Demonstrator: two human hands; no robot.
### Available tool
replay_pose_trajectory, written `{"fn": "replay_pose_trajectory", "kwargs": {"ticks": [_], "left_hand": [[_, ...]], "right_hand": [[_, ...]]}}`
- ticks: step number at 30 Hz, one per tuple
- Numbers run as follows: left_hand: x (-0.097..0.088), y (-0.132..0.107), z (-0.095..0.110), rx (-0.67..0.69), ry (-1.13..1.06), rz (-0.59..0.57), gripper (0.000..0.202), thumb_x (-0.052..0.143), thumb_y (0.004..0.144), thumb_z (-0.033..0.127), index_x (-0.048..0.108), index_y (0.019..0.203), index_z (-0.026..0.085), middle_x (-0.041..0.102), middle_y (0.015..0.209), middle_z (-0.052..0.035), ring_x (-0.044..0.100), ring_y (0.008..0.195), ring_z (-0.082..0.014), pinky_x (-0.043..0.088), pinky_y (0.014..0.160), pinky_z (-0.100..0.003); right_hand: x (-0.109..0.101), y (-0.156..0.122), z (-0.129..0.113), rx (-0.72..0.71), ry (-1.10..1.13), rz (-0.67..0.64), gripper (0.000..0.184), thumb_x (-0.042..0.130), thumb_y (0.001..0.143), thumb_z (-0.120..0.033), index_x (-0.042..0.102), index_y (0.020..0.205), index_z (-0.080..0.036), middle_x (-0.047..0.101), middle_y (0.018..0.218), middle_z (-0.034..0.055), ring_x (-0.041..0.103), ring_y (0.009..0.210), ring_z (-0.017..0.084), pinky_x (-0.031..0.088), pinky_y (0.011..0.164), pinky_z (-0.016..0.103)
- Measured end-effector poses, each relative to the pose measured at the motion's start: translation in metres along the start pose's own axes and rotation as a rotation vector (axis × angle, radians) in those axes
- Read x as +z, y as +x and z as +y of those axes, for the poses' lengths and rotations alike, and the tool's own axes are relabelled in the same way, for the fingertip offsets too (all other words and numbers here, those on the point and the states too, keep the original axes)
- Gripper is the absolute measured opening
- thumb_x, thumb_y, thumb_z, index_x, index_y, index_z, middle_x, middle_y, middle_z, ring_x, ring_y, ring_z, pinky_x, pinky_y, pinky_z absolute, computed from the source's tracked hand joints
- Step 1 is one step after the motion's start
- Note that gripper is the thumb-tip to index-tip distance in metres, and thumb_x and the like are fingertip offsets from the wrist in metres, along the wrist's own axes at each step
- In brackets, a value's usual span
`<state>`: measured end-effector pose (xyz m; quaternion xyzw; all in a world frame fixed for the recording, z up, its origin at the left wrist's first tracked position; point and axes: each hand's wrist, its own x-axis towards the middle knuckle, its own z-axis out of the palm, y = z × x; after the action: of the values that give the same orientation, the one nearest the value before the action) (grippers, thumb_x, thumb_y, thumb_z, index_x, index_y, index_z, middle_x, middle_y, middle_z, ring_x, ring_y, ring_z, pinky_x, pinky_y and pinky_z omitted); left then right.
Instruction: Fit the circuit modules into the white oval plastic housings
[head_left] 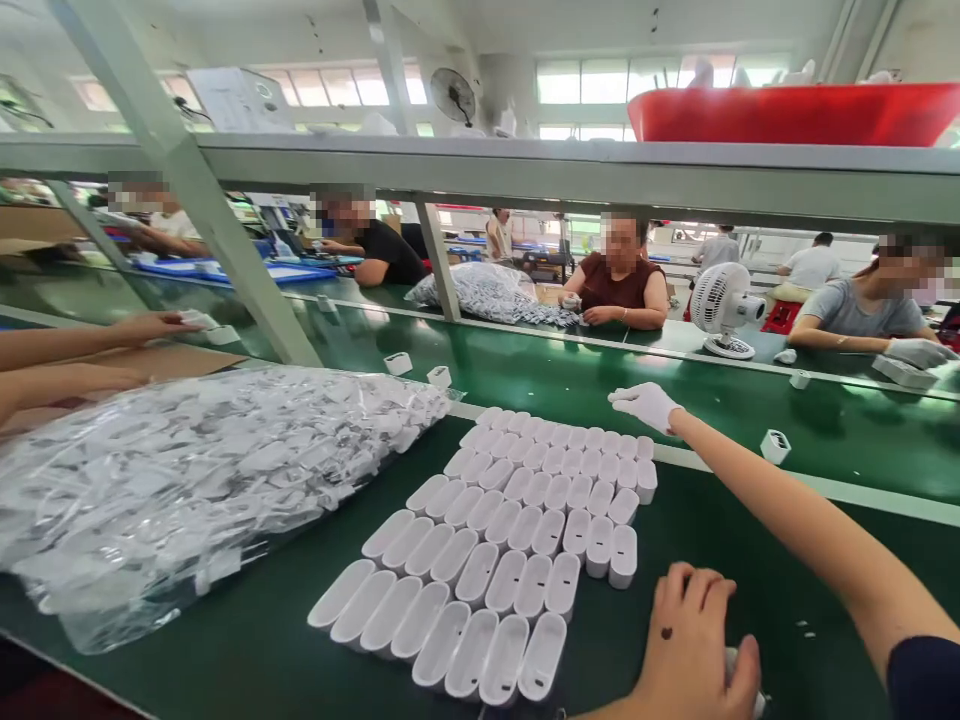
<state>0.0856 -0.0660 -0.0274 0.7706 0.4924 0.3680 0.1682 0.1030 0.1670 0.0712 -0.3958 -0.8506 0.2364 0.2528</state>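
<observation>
My left hand (686,640), bare, curls palm down at the bottom right, fingers bent around a white plastic piece (731,660) that is mostly hidden beneath it. My right hand (646,408), in a white glove, reaches out over the green conveyor belt (540,385), fingers stretched to the left and nothing visible in them. Rows of white oval plastic cups (474,572) stand open side up on the dark green table (255,640), left of my left hand. Several of them show a small dark slot inside.
A large clear bag of white parts (180,480) lies on the left. Another person's hands (154,325) work beside it. White housings (775,447) sit on the belt. Co-workers and a white fan (724,305) are across the belt. Overhead runs a shelf (525,165) bearing a red tub (795,112).
</observation>
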Motion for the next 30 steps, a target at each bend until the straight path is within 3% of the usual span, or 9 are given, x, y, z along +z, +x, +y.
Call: {"fn": "replay_pose_trajectory", "kwargs": {"ticks": [3, 5, 8, 11, 14, 16, 19, 23, 30], "left_hand": [[-0.026, 0.003, 0.016, 0.185, 0.357, 0.205, 0.037, 0.049, 0.082, 0.037, 0.059, 0.111, 0.018, 0.058, 0.121, -0.0078, 0.046, 0.110, -0.0303, 0.036, 0.093, -0.044], [-0.043, 0.009, 0.024, -0.001, 0.652, 0.269, 0.034, 0.047, 0.084, 0.028, 0.060, 0.111, 0.012, 0.057, 0.118, -0.0130, 0.048, 0.107, -0.0323, 0.036, 0.090, -0.046], [-0.063, 0.020, 0.029, -0.267, 0.921, 0.158, 0.038, 0.046, 0.085, 0.026, 0.057, 0.114, 0.003, 0.059, 0.103, -0.0193, 0.052, 0.092, -0.0330, 0.039, 0.082, -0.047], [-0.071, 0.028, 0.025, -0.361, 0.931, 0.037, 0.028, 0.046, 0.083, 0.026, 0.063, 0.089, 0.005, 0.057, 0.084, -0.0172, 0.052, 0.083, -0.0321, 0.040, 0.075, -0.044], [-0.069, 0.029, 0.017, -0.310, 0.781, 0.084, 0.026, 0.041, 0.083, 0.024, 0.063, 0.080, 0.011, 0.055, 0.078, -0.0156, 0.051, 0.086, -0.0344, 0.038, 0.076, -0.047], [-0.066, 0.027, 0.012, -0.265, 0.742, 0.138, 0.027, 0.038, 0.083, 0.025, 0.062, 0.080, 0.013, 0.054, 0.075, -0.0144, 0.051, 0.086, -0.0350, 0.037, 0.076, -0.049], [-0.064, 0.024, 0.008, -0.198, 0.763, 0.154, 0.026, 0.039, 0.081, 0.027, 0.062, 0.080, 0.016, 0.055, 0.075, -0.0136, 0.050, 0.085, -0.0345, 0.037, 0.075, -0.050], [-0.060, 0.021, 0.011, -0.108, 0.684, 0.084, 0.023, 0.040, 0.079, 0.023, 0.061, 0.071, 0.018, 0.058, 0.084, -0.0157, 0.050, 0.091, -0.0358, 0.037, 0.075, -0.049], [-0.035, 0.027, 0.010, -0.057, 0.468, -0.078, 0.017, 0.042, 0.084, 0.019, 0.047, 0.068, 0.020, 0.059, 0.097, -0.0067, 0.055, 0.079, -0.0223, 0.043, 0.070, -0.035]], "right_hand": [[-0.032, -0.072, 0.016, 0.020, -0.077, -0.019, 0.015, 0.059, 0.081, -0.017, 0.072, 0.090, -0.017, 0.061, 0.118, 0.0087, 0.053, 0.113, 0.022, 0.035, 0.103, 0.039], [-0.044, -0.128, 0.025, 0.036, -0.101, -0.065, 0.016, 0.062, 0.077, -0.016, 0.075, 0.085, -0.021, 0.062, 0.116, 0.0072, 0.058, 0.106, 0.022, 0.039, 0.099, 0.036], [-0.049, -0.203, 0.040, 0.090, -0.157, -0.167, 0.021, 0.060, 0.077, -0.019, 0.075, 0.090, -0.026, 0.058, 0.125, 0.0054, 0.056, 0.111, 0.024, 0.040, 0.099, 0.037], [-0.042, -0.248, 0.051, 0.190, -0.214, -0.121, 0.024, 0.057, 0.076, -0.017, 0.075, 0.087, -0.028, 0.057, 0.126, 0.0048, 0.055, 0.114, 0.025, 0.037, 0.103, 0.043], [-0.034, -0.263, 0.056, 0.167, -0.128, 0.003, 0.023, 0.055, 0.078, -0.017, 0.075, 0.085, -0.028, 0.058, 0.122, 0.0031, 0.057, 0.112, 0.022, 0.035, 0.106, 0.041], [-0.028, -0.265, 0.055, 0.188, -0.107, 0.089, 0.027, 0.061, 0.075, -0.019, 0.071, 0.098, -0.028, 0.053, 0.128, 0.0047, 0.052, 0.117, 0.024, 0.036, 0.105, 0.043], [-0.022, -0.264, 0.054, 0.294, -0.172, 0.199, 0.060, 0.067, 0.069, -0.021, 0.053, 0.126, -0.027, 0.056, 0.121, 0.0082, 0.053, 0.114, 0.025, 0.040, 0.099, 0.046], [-0.023, -0.268, 0.056, 0.277, -0.165, 0.233, 0.067, 0.058, 0.074, -0.013, 0.039, 0.136, -0.028, 0.063, 0.095, 0.0006, 0.059, 0.093, 0.017, 0.045, 0.093, 0.039], [-0.034, -0.278, 0.063, 0.026, -0.153, 0.294, 0.058, 0.050, 0.079, -0.012, 0.041, 0.135, -0.027, 0.059, 0.113, 0.0049, 0.060, 0.097, 0.016, 0.046, 0.095, 0.038]]}}
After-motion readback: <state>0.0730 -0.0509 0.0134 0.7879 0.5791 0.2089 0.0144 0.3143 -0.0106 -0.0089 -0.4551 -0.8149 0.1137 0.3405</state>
